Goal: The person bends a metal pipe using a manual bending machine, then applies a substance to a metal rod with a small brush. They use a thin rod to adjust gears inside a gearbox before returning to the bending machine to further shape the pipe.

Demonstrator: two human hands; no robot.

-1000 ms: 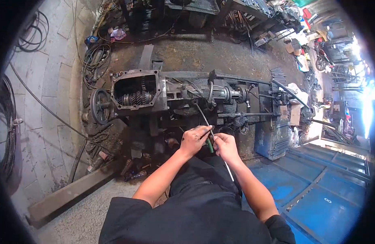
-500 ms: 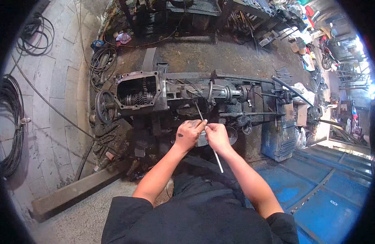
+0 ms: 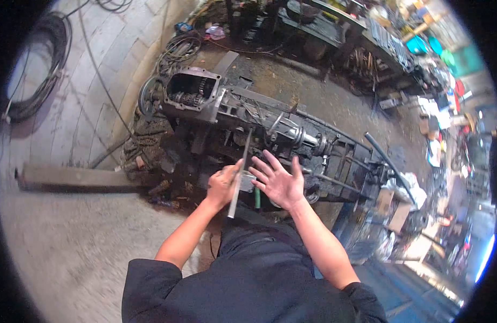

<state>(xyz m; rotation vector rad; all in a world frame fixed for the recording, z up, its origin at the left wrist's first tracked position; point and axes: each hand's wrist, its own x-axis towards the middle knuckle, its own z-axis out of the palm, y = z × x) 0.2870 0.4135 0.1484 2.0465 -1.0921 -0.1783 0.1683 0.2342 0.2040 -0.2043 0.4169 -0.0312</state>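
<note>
Ok, L hand (image 3: 221,185) has fingers closed on a thin metal rod (image 3: 237,188); R hand (image 3: 281,184) is empty, fingers wide, palm showing, just beside the rod, not touching. Rod slants up from near the torso to the near edge of the machine frame (image 3: 343,185); can't tell if the far tip touches anything there.

Handling, my read: rod's light-ish, stiff, won't bend under its own wt. Not fragile. Prob slick if oily, grime's everywhere, so I'd want a firm pinch. Best hold approx mid-length for balance; 2nd hold on the pale near end, which sticks out free. Blur hides whether it's round or flat.

Edges: gearbox housing (image 3: 179,109) sits open at the frame's L end, hard rim, gears inside; I'd keep the tip off it. Green tube (image 3: 257,198) is close, below R fingers. Tight at the frame's near edge, most room back toward the torso, over bare floor (image 3: 114,231) on L.
</note>
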